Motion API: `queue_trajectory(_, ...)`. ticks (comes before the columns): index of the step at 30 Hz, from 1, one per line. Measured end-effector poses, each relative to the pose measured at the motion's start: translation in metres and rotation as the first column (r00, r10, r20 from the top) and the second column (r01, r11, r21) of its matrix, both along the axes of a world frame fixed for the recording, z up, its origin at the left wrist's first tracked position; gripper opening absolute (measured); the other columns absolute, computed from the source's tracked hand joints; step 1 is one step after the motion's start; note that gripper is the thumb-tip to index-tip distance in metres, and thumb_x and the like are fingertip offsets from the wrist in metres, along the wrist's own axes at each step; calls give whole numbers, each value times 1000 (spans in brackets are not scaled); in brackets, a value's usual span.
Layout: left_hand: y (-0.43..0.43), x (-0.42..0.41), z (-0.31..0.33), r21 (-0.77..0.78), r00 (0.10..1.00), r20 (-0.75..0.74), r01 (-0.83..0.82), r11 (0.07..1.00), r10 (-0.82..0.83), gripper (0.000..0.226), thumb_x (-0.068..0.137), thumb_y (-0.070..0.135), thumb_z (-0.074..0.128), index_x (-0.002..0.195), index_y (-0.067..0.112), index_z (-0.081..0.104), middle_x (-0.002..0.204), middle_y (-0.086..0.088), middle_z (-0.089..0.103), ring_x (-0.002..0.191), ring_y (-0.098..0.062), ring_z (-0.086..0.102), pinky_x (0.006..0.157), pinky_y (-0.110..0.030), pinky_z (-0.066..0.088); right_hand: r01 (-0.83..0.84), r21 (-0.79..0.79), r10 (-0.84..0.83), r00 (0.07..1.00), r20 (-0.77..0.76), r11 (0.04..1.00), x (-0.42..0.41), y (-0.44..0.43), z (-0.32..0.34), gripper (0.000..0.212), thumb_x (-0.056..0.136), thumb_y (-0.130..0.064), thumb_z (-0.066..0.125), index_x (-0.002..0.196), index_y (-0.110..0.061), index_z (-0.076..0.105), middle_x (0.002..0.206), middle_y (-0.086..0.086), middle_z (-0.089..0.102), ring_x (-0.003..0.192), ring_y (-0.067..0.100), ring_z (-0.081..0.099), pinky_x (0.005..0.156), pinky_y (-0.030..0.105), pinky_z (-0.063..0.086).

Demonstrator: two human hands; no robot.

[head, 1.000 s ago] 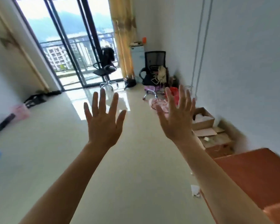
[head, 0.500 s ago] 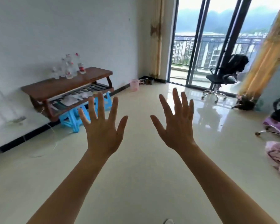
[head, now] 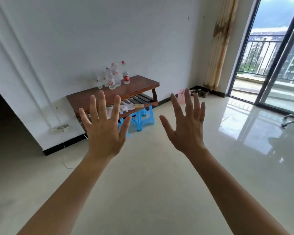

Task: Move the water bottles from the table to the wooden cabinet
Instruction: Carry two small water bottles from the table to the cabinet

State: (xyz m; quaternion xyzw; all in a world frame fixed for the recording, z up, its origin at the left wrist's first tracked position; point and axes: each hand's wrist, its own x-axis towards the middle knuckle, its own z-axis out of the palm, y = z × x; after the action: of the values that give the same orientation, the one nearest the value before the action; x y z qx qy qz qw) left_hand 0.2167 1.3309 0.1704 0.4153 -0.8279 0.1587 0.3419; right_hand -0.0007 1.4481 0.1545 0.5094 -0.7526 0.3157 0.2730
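We hold the left hand [head: 104, 133] and the right hand [head: 187, 131] raised with their backs toward us, fingers straight and spread, gripping nothing, the two hands apart. Beyond the left hand's fingertips, the clear plastic water bottles [head: 113, 77] with red caps stand upright in a tight cluster on the smooth brown wooden table [head: 139, 86], well apart from both hands. The table has a slatted lower shelf [head: 139, 99]. Blue plastic stools [head: 142, 117] show between the hands. A pink perforated basket [head: 181, 97] sits behind the right fingertips. Glossy pale floor tiles [head: 151, 184] lie below both forearms
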Motion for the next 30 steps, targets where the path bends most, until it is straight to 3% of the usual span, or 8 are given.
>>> queue_trajectory(5,-101,13,-14,43,991,-14,-130,991,131,67,102,61,20,161,27,17,168,-14,5,155,-36,3,118,-69,8,-198,12,198,980,-4,980,5,-131,-11,70,102,-65,30,161,-29,23,171,15,5,157,38,2,125,61,6)
queue_trajectory(11,-257,34,-31,64,977,-7,-211,975,211,70,101,63,18,161,28,15,168,-14,6,155,-35,4,118,-68,9,-294,49,294,956,0,955,27,-309,-32,71,100,-69,29,160,-32,26,171,8,2,158,33,-3,125,60,6)
queue_trajectory(15,-347,40,-30,90,979,5,-202,975,202,71,101,63,20,161,27,13,168,-14,4,155,-35,3,117,-69,10,-276,55,277,961,-4,960,30,-402,-25,70,100,-67,35,160,-31,26,171,10,5,158,34,1,125,57,1)
queue_trajectory(22,-507,10,-33,133,988,45,-152,979,147,71,101,63,18,161,26,12,168,-15,2,155,-36,2,117,-70,10,-231,62,228,973,47,971,-10,-537,-32,70,100,-62,42,160,-29,28,171,11,7,157,36,5,124,62,11)
queue_trajectory(30,-671,-76,-76,225,986,104,-152,962,131,70,101,65,15,161,28,8,168,-14,2,155,-36,4,117,-70,12,-191,69,181,976,125,979,-103,-699,-74,72,100,-67,29,160,-28,29,171,12,9,157,36,7,124,63,9)
